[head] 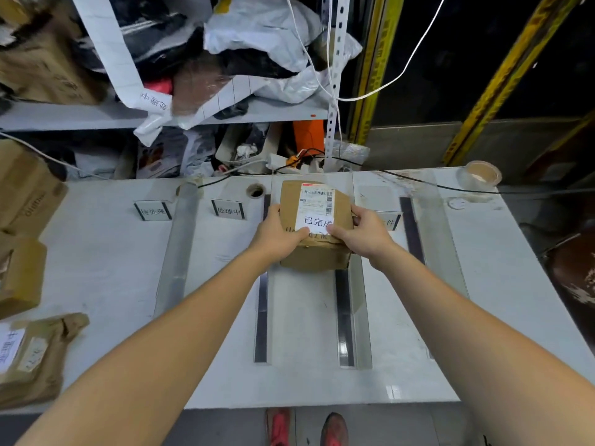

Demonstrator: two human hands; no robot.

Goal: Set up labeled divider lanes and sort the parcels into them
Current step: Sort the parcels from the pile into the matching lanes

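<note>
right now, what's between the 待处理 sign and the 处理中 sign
One clear divider stands on the table between the 待处理 sign and the 处理中 sign. The head view shows it.

Head-worn camera looks forward and down, close over the table (112, 268).

On the table (96, 268) we're counting four clear dividers (177, 252) (262, 317) (346, 317) (412, 230), three label stands (153, 210) (228, 209) (391, 222) in sight, four brown parcels (315, 252) (25, 194) (19, 275) (35, 358), and one tape roll (481, 175) up in the far corner, with two red shoes (278, 426) (335, 428) down below.
</note>
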